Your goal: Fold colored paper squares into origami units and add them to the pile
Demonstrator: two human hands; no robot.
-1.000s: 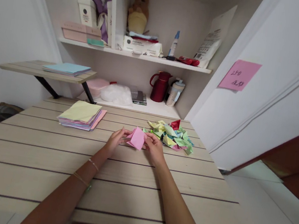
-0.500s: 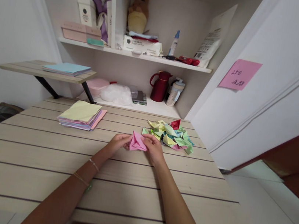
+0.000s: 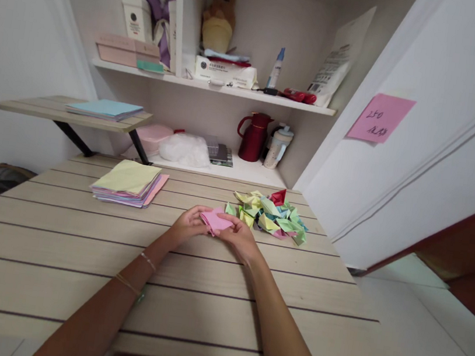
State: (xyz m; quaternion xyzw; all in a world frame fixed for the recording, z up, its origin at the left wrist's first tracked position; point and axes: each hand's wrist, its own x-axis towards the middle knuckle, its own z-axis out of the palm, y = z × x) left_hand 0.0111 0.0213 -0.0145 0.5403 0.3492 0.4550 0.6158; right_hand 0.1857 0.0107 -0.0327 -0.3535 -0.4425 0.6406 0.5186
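Between my two hands, above the middle of the slatted table, is a small folded piece of pink paper [image 3: 215, 220]. My left hand [image 3: 190, 222] is closed on its left side, and my right hand [image 3: 238, 236] grips the right side. Some of the fingers are hidden under and behind the paper. Just beyond my right hand lies a heap of folded paper shapes [image 3: 272, 209], mostly green and yellow, with a red one on top. A stack of square paper sheets [image 3: 127, 180], yellow uppermost, rests farther off to the left.
The wooden table [image 3: 183, 312] fills the foreground. At the back left stands a small raised shelf [image 3: 35, 107] bearing blue paper [image 3: 105, 107]. Behind, a white cabinet holds a dark red jug [image 3: 254, 139], a tumbler [image 3: 277, 148] and a plastic bag [image 3: 185, 150].
The pink paper has been turned over in my hands; a flatter, plainer face shows where folded flaps showed before. Both hands have shifted their fingers around it. The heap and stack stay put.
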